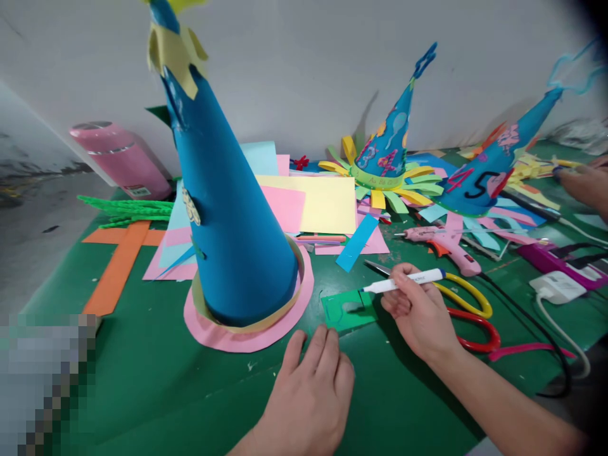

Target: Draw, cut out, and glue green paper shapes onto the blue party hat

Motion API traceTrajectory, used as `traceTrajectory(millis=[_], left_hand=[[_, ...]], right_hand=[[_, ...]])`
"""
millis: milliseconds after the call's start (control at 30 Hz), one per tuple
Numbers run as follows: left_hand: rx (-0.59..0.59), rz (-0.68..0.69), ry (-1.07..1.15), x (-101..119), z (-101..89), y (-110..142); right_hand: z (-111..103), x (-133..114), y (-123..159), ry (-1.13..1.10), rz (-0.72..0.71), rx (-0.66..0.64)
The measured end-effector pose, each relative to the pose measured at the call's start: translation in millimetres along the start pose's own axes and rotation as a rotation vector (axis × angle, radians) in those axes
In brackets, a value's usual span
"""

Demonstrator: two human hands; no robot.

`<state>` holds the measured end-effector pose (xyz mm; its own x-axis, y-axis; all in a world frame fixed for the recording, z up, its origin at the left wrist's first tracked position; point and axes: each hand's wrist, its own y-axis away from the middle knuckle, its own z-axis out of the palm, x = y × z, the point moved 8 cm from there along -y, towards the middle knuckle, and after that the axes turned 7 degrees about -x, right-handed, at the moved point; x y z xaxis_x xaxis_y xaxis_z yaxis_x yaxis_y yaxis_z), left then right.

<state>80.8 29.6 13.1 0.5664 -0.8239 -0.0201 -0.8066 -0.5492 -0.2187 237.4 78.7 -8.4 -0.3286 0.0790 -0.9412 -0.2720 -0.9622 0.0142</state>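
Observation:
My right hand [420,313] grips a white marker [411,280], its tip at the upper edge of a small green paper piece [339,309]. A curved line and a darker patch show on that paper. Flat on the table, my left hand [316,386] has its fingers stretched out, fingertips by the paper's lower left edge; whether they touch it I cannot tell. Scissors with one yellow and one red handle [475,342] lie partly hidden behind my right hand. To the left stands a tall blue paper cone hat [237,234] with a pink brim [232,342].
Two decorated blue cone hats [387,142] [494,168] stand at the back. A pink glue gun [444,244], a purple power strip [560,263] and cables lie right. Coloured paper sheets [327,202], a pink bottle [123,161] and orange strips [116,269] surround the tall hat. Another person's hand [584,187] is at the right.

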Motion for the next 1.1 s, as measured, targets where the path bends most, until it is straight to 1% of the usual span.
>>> traceTrajectory(millis=[100, 167, 300, 400, 467, 633, 833, 967, 1100], left_hand=[[0.005, 0.009, -0.018, -0.1, -1.1, -0.2], [0.024, 0.018, -0.030, 0.2, -2.1, 0.0], [0.066, 0.013, -0.049, -0.4, -1.4, 1.2], [0.105, 0.005, -0.065, -0.7, -0.6, 2.4], [0.136, 0.001, -0.078, -0.7, -1.4, 3.0], [0.203, 0.004, -0.115, 0.2, -5.9, 3.4], [0.272, -0.003, -0.107, 0.2, -11.4, 5.9], [0.248, 0.019, -0.083, 3.8, -20.3, 7.1], [0.130, 0.076, -0.009, 10.5, -27.9, 5.1]], right_hand=[[-0.1, -1.7, -0.3, -0.009, -0.019, 0.003], [-0.8, -2.8, 1.7, 0.023, -0.050, -0.008], [2.0, -7.1, 8.9, 0.214, -0.157, -0.069], [9.9, -8.1, 14.4, 0.316, -0.181, -0.137], [14.6, -11.1, 18.3, 0.383, -0.197, -0.158], [19.0, -22.2, 25.9, 0.518, -0.255, -0.152], [19.1, -20.7, 25.0, 0.588, -0.255, -0.150], [19.4, -22.0, 25.1, 0.610, -0.282, -0.149], [18.5, -26.5, 25.6, 0.586, -0.308, -0.131]])
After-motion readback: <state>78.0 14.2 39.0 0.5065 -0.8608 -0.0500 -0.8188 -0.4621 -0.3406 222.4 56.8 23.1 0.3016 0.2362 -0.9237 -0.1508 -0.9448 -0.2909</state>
